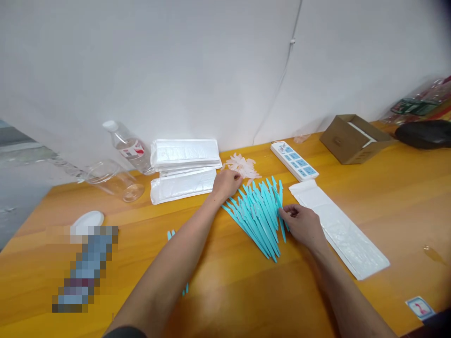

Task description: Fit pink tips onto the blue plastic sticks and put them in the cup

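A fan of slim turquoise eyebrow razors (pixel 259 220) lies in the middle of the wooden table. Just beyond it is a heap of small translucent plastic blade covers (pixel 243 164). My left hand (pixel 226 182) is at the near left edge of that heap, fingers pinched together; what they hold, if anything, is hidden. At the right side of the fan, my right hand (pixel 303 222) has thumb and fingers closed on one razor (pixel 281 213). More turquoise razors (pixel 169 234) lie partly hidden under my left forearm.
White padded envelopes (pixel 185 152) are stacked behind my left hand; another envelope (pixel 347 234) lies right. Along the wall stand a plastic bottle (pixel 132 149), a power strip (pixel 294 161) and a cardboard box (pixel 347 141). A clear jar (pixel 116 180) lies on its side near a white lid (pixel 88 220).
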`<state>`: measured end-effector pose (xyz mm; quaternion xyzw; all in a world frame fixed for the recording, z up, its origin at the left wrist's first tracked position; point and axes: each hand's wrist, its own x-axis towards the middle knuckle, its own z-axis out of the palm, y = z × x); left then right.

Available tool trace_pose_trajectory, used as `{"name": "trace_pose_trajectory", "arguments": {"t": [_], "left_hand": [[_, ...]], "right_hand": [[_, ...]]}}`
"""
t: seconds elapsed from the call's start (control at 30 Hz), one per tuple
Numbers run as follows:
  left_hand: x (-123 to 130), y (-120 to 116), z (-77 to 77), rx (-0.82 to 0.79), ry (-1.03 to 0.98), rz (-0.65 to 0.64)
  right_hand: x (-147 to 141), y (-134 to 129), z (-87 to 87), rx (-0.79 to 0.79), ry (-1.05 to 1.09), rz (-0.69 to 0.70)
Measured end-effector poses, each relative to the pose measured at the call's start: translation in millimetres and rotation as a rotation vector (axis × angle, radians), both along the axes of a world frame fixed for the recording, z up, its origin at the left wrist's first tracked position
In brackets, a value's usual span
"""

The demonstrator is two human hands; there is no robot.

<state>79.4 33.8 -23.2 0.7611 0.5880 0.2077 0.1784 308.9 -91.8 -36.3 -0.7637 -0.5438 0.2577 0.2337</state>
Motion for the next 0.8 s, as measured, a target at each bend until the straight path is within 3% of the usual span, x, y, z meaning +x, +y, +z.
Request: {"name": "trace_pose_trajectory", "arguments": {"t": [0.1, 0.23, 0.3, 0.4, 0.5, 0.57, 0.7, 0.8], "left_hand": [[17.9, 15.9, -5.5, -0.03, 0.031, -0.027], [31.7, 28.7, -9.2, -0.086, 0.074, -0.023], [33.5, 31.1, -5.0, -0.105, 0.069, -0.032], [21.9, 18.6, 12.7, -0.109, 0.024, -0.067], [-14.5, -23.4, 33.5, -0.127, -0.127, -0.087], [-48.8, -66.5, 40.0, -0.28, -0.458, -0.099], [-110.0, -161.1, 29.9, -0.432, -0.811, 0.217], [-133.2, -212.2, 18.7, -0.447, -0.925, 0.354]], "right_hand": [[1.4, -6.7, 4.7, 0.022, 0.174, -0.005], [-0.1, -15.8, 14.4, 0.011, 0.565, 0.071], [-0.7, -17.9, 18.0, -0.021, 0.677, 0.109], [-1.6, -20.0, 20.4, -0.044, 0.656, 0.16], [-7.3, -24.0, 24.3, -0.074, 0.575, 0.285], [-16.5, -27.8, 30.6, -0.122, 0.515, 0.415], [-48.2, -33.8, 48.1, -0.244, 0.405, 0.688], [-76.0, -35.8, 56.8, -0.273, 0.343, 0.849]]}}
